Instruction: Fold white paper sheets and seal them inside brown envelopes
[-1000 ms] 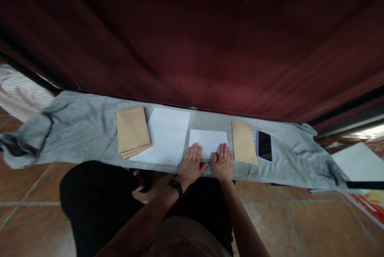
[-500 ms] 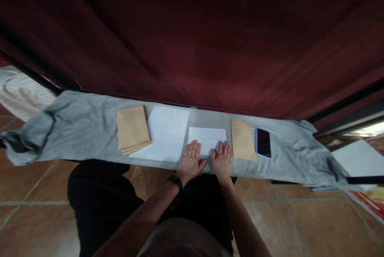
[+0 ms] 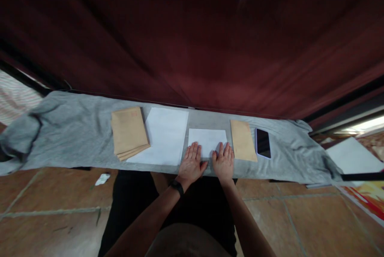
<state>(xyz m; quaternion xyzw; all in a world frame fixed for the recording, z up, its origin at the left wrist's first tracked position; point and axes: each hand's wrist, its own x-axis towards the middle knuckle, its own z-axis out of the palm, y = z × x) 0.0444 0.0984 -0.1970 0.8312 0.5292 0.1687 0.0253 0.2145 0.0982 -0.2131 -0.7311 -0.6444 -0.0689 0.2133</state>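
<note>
As my left hand (image 3: 191, 166) and right hand (image 3: 223, 166) lie open across its near corners, the small white sheet (image 3: 207, 137) looks already folded; the larger white paper (image 3: 168, 135) at left is unfolded, the lone kraft envelope (image 3: 243, 141) at right untouched.

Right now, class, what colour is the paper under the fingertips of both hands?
The paper is plain white, seen best in the head view.

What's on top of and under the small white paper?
The left hand and right hand cover near corners of the small white paper. Grey surface shows beside it; whatever lies directly underneath is hidden.
</note>
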